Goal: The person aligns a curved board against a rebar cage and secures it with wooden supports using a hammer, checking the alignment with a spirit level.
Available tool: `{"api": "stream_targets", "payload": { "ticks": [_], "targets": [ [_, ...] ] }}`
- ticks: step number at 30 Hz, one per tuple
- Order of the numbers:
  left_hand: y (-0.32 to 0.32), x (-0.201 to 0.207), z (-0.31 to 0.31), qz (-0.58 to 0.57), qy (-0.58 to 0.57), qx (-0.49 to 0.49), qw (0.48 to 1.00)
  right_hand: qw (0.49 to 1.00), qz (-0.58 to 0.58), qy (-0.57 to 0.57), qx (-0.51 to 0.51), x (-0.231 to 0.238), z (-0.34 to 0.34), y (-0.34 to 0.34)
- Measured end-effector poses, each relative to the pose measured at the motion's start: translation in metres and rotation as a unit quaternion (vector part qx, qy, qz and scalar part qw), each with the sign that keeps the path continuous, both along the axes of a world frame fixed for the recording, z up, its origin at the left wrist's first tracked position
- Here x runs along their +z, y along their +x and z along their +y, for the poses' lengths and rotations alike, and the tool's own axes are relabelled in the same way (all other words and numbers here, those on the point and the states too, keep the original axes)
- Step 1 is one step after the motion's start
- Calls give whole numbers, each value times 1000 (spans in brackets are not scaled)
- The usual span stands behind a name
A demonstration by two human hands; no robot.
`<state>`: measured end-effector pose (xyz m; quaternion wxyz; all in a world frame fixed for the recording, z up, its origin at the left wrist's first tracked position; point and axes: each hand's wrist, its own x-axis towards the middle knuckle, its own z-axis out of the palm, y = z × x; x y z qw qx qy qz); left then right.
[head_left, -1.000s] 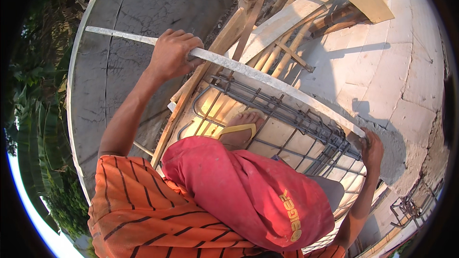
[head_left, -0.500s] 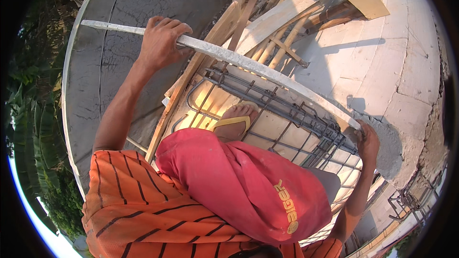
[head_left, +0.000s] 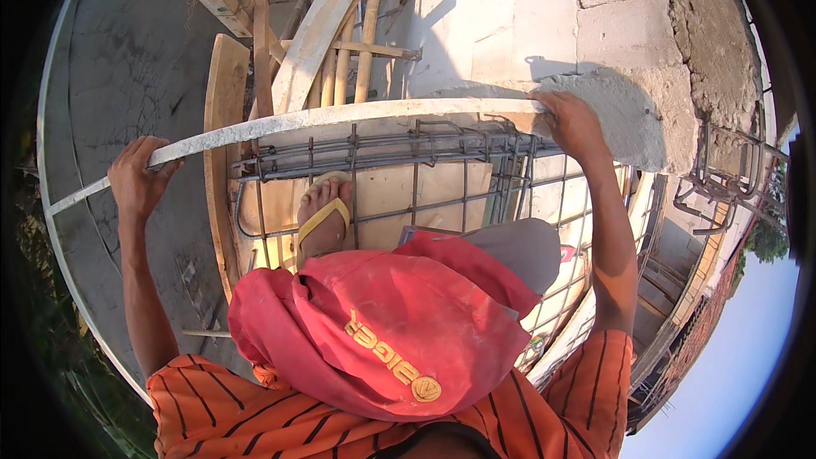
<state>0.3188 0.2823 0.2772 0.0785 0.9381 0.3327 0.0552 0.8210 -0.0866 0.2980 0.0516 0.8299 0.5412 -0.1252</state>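
Note:
A long, narrow, pale grey bar (head_left: 340, 116), rough as if crusted with mortar, stretches across in front of me. My left hand (head_left: 136, 177) is wrapped round it, a little in from its far-left end. At the other end my right hand (head_left: 575, 123) grips the tip. Between my hands the bar passes above a cage of steel rebar (head_left: 382, 151). Below it, my foot in a yellow flip-flop (head_left: 325, 219) stands among the bars. A red cap (head_left: 374, 331) covers much of the lower middle.
A large dark grey cement surface (head_left: 127, 68) lies on the left, bounded by a pale edge. Planks (head_left: 323, 25) and bamboo poles (head_left: 369, 42) lean at the back. Concrete slabs (head_left: 535, 13) spread to the right, with bent rebar (head_left: 722, 178) sticking out beyond.
The view has turned, and the bar now runs more level across it. My left hand appears lower and farther left, my right hand higher; both keep hold of the bar.

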Motion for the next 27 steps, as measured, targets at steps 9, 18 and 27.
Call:
{"api": "stream_targets", "payload": {
  "ticks": [9, 18, 27],
  "targets": [
    [5, 5, 0, 17, -1, 13, 1000, 1000, 2, -13, -13, -4, -2, -2],
    [-15, -14, 6, 44, 60, 2, 997, 983, 99, 112, -109, 29, -77, -54],
    [-28, -63, 42, 2, 108, -51, 993, 857, 84, -4, -508, 2, -379, -135]
  ]
}}
